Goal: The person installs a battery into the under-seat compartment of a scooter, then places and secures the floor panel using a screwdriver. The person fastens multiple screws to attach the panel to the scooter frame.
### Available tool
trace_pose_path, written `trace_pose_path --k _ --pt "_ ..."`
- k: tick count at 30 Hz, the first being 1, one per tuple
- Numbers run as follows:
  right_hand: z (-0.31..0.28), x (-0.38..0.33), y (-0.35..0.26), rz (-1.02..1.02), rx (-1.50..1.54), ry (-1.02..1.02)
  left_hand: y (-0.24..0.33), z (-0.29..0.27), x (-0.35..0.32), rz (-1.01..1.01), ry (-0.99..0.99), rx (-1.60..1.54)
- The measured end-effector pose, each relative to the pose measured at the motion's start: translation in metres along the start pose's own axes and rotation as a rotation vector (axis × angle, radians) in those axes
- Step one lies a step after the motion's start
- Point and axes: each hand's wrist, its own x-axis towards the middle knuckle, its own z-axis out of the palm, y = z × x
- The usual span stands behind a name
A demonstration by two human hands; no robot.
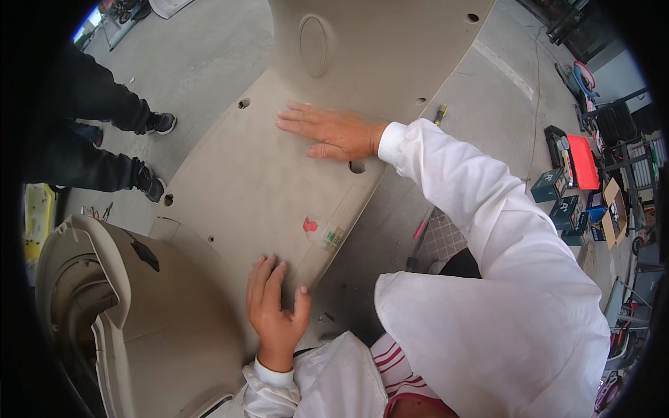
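The left hand (274, 310) lies flat and open on the near edge of a large beige moulded plastic panel (244, 174), fingers spread over the rim and the thumb hooked at its edge; it clasps nothing. The right hand (333, 131) is likewise open, palm pressed down on the panel's middle, fingers stretched to the left, just above a round hole (357, 166). Both arms wear white sleeves, and the right sleeve (488, 279) covers much of the lower right (what lies under it cannot be seen).

The panel rests on the grey concrete floor (195, 56) and runs up out of the top of the view, so its far end is cut off. A small red mark with a clear sticker (322, 232) sits near its right edge. At lower left a second beige curved shell part (118, 313) stands on edge, its inside in shadow.

Beside the panel, at upper left, another person's dark trouser legs and black shoes (150, 181) stand on the floor. A yellow-handled screwdriver (440, 113) lies past the right sleeve. Far right, a red case (582, 161) and small boxes (550, 184) are crowded and hard to make out.
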Motion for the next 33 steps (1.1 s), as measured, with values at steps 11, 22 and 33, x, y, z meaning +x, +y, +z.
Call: trace_pose_path --k 11,22,33 --pt "0.000 -0.017 -0.064 0.009 0.267 0.129 0.003 0.000 0.004 0.025 -0.263 0.411" --pt "0.085 0.266 -0.142 -0.119 0.002 0.115 0.003 0.007 0.000 0.133 -0.317 0.421" --pt "0.128 0.245 -0.122 -0.006 -0.119 -0.108 0.039 -0.053 -0.054 -0.388 0.017 -0.071"
